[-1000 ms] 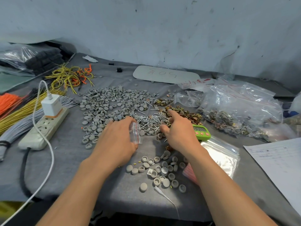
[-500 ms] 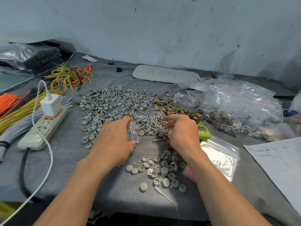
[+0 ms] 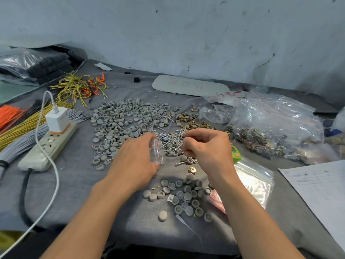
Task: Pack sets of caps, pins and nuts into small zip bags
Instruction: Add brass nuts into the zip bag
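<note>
My left hand (image 3: 134,161) holds a small clear zip bag (image 3: 157,152) with a red seal line, just above the cloth. My right hand (image 3: 207,146) hovers beside it with fingers curled, pinching small parts picked from the pile of silver pins (image 3: 170,139); what exactly it pinches is hidden. A wide spread of grey caps (image 3: 127,118) lies behind my left hand. Brass nuts (image 3: 194,125) lie beyond the pins. A smaller group of grey caps (image 3: 183,197) and one loose nut (image 3: 193,170) sit near me.
A power strip (image 3: 46,146) with a white charger and cable lies at left, beside bundles of yellow, grey and orange wires (image 3: 20,126). Large bags of packed sets (image 3: 276,128) fill the right. A stack of empty zip bags (image 3: 252,182), a green counter (image 3: 236,153) and paper (image 3: 321,191) lie at right.
My right hand pulled back from the nut pile toward me, fingers curling over picked-up parts, and rose a little. My left hand kept the bag and stayed nearly in place.
</note>
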